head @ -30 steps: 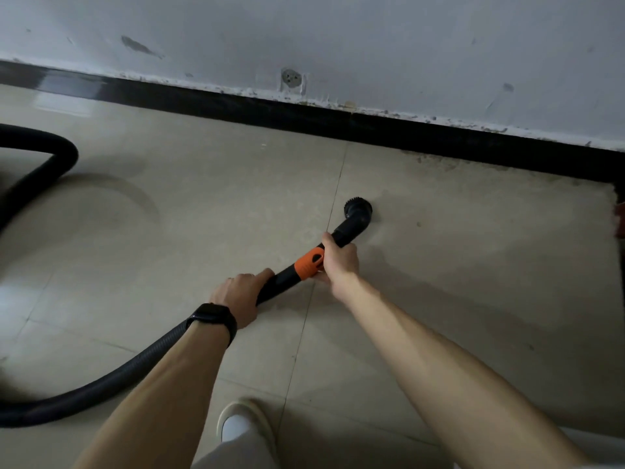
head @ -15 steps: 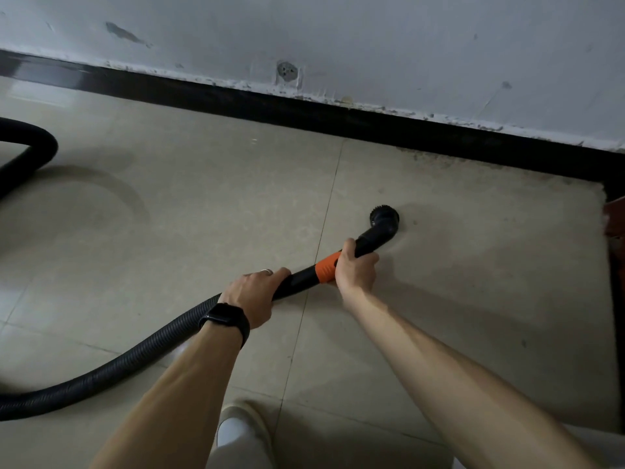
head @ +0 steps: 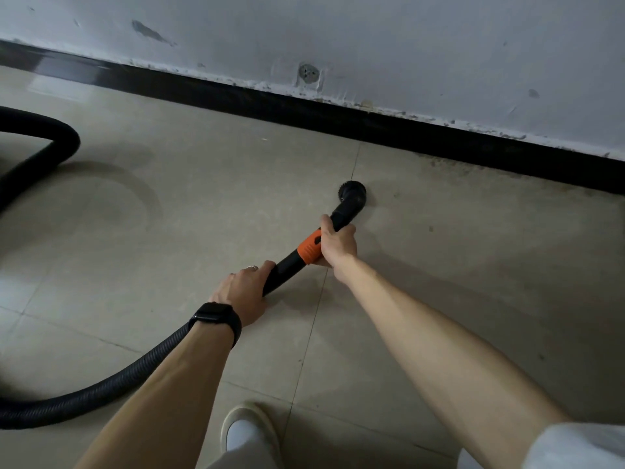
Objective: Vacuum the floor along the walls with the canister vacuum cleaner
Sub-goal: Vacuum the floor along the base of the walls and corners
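R hand (head: pixel 338 247) wraps wand (head: pixel 287 265) at orange collar (head: pixel 308 250); L hand (head: pixel 243 294) grips wand behind, 7 o'clock; brush nozzle (head: pixel 352 192) on floor (head: pixel 203 214), 1 o'clock off R hand, wand axis 7–1; dusty strip (head: pixel 473 167) by baseboard (head: pixel 372 126) farther at 2 o'clock, R nearer.

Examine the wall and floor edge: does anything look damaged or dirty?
Yes. A gouged hole marks the wall just above the black baseboard, whose top edge shows chipped paint. Gritty dirt lies along the baseboard, right of the brush nozzle.
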### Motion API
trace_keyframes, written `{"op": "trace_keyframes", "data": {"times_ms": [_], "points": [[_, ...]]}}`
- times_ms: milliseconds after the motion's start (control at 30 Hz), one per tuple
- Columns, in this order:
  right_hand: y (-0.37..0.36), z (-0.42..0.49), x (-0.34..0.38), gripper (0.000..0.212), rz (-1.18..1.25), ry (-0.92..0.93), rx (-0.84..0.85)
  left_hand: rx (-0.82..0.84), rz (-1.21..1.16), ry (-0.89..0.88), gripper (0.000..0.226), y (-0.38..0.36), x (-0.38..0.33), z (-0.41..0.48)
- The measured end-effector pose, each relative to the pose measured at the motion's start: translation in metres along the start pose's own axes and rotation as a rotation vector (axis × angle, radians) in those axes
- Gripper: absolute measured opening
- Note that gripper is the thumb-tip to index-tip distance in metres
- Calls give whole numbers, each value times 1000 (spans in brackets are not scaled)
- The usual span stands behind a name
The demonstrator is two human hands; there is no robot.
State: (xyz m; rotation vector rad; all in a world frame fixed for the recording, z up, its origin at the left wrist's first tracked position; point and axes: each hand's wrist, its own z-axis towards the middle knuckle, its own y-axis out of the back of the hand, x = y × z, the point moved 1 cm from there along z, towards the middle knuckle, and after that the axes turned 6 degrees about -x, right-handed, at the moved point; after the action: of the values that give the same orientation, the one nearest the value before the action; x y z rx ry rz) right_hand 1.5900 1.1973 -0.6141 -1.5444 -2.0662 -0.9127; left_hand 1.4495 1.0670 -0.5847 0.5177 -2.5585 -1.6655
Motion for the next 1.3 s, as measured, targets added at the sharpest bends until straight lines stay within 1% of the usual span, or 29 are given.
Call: {"op": "trace_keyframes", "data": {"times_ms": [100, 167, 267, 400, 567, 667, 767, 800, 867, 900, 933, 967, 1033, 1067, 1200, 1300], "points": [[-6, 0, 5, 61, 46, -29, 85, 3, -6, 14, 41, 1, 6, -3], [-5, -2, 7, 59, 59, -33, 84, 6, -11, 13, 42, 2, 9, -3], [4, -3, -1, 53, 38, -35, 12, 20, 6, -17, 39, 5, 5, 3], [35, 5, -16, 59, 30, -46, -141, 37, 41, -88, 39, 8, -23, 17], [89, 19, -23, 60, 114, -102, -262, 47, 104, -206, 41, 9, -77, 40], [111, 25, -20, 60, 166, -106, -282, 33, 130, -240, 42, 11, -103, 53], [124, 28, -14, 55, 258, -100, -240, 32, 143, -248, 44, 16, -118, 67], [125, 29, -15, 60, 272, -92, -218, 32, 145, -248, 44, 17, -121, 72], [124, 50, -27, 84, 262, -67, -199, 32, 143, -241, 44, 20, -125, 81], [124, 54, -30, 92, 259, -52, -202, 31, 138, -239, 43, 21, -127, 86], [124, 51, -27, 91, 255, -52, -173, 30, 132, -238, 42, 22, -130, 89], [124, 41, -17, 80, 269, -57, -141, 25, 128, -237, 41, 22, -132, 92], [122, 36, -9, 50, 316, -60, -115, 8, 125, -237, 38, 23, -137, 96], [119, 39, -9, 45, 315, -59, -126, 1, 125, -236, 36, 23, -138, 97], [108, 62, -19, 56, 226, -38, -136, -26, 146, -235, 33, 17, -138, 98], [113, 59, -6, 40, 227, -46, -118, -39, 155, -223, 36, 14, -140, 99]]}}
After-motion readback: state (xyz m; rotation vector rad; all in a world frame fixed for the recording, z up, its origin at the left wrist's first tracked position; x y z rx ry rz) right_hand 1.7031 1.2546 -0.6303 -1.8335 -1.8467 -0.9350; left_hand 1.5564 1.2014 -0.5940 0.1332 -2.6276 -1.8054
